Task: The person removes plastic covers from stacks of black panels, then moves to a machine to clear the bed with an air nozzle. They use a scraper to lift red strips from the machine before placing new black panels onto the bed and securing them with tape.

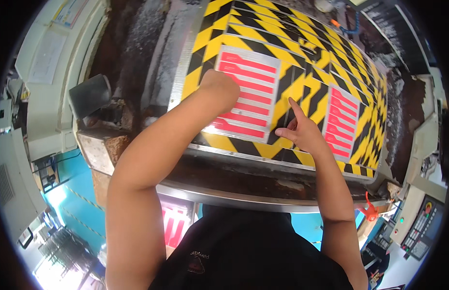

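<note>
A pale sheet with several pink-red strips point(256, 108) lies flat on a bed covered with yellow-and-black striped tape point(263, 149). Over the left part of this sheet, my left hand point(220, 91) is closed like a fist, knuckles up. Its fingertips, and anything in them, are hidden beneath it. To the right of the same sheet, my right hand point(304, 131) is open above the striped surface, index finger stretched forward and thumb apart, holding nothing. Farther right, beside that hand, lies a second sheet with similar pink-red strips point(341, 121).
A metal rail point(234, 199) runs along the bed's near edge. A dark box-shaped part point(90, 95) stands at the left. At the right are a control panel with buttons point(420, 232) and a red-orange nozzle-like tool point(371, 211). A blue hose point(351, 30) shows at the far side.
</note>
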Demonstrator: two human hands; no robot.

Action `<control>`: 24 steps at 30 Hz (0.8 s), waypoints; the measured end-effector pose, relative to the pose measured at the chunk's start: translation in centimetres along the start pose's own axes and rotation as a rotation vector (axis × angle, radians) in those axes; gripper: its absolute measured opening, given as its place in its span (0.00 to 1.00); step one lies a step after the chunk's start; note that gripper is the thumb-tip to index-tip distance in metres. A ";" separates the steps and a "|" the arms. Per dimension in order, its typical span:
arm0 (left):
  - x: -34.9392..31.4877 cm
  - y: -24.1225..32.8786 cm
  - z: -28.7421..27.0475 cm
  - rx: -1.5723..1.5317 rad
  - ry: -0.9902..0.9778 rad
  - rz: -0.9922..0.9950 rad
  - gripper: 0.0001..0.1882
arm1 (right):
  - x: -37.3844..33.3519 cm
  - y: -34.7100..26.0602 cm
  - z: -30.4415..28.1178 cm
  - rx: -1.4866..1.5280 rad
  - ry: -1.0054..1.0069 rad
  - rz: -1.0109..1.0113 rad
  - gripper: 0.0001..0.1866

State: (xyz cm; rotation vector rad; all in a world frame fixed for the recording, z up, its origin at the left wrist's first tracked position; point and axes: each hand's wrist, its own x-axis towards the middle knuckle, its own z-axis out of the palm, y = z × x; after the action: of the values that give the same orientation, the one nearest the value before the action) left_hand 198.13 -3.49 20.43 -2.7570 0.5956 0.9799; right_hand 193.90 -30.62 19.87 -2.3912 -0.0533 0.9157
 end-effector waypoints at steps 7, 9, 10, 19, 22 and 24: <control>-0.8 9.5 -2.5 -0.223 0.132 0.149 0.19 | -3.0 16.3 -7.8 0.179 0.484 0.023 0.42; -0.6 12.6 -3.5 -0.336 0.129 0.160 0.18 | -3.6 22.6 -10.7 0.334 0.602 0.109 0.41; -0.2 13.9 -3.5 -0.322 0.129 0.167 0.18 | -4.1 24.4 -11.8 0.423 0.658 0.136 0.40; 3.8 27.3 -5.2 -0.520 0.263 0.118 0.32 | -8.3 32.8 -17.4 0.744 0.173 0.197 0.35; 5.6 30.1 -4.8 -0.554 0.266 0.101 0.37 | -10.0 34.5 -18.4 0.765 0.086 0.166 0.37; 7.0 31.6 -2.7 -0.307 0.440 -0.027 0.40 | -10.5 34.2 -18.7 0.791 0.041 0.152 0.39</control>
State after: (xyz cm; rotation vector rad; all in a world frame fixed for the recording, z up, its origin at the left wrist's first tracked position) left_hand 191.42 -35.10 17.65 -3.2766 0.4936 0.4861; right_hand 192.08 -70.94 19.48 -1.6840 0.4330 0.7618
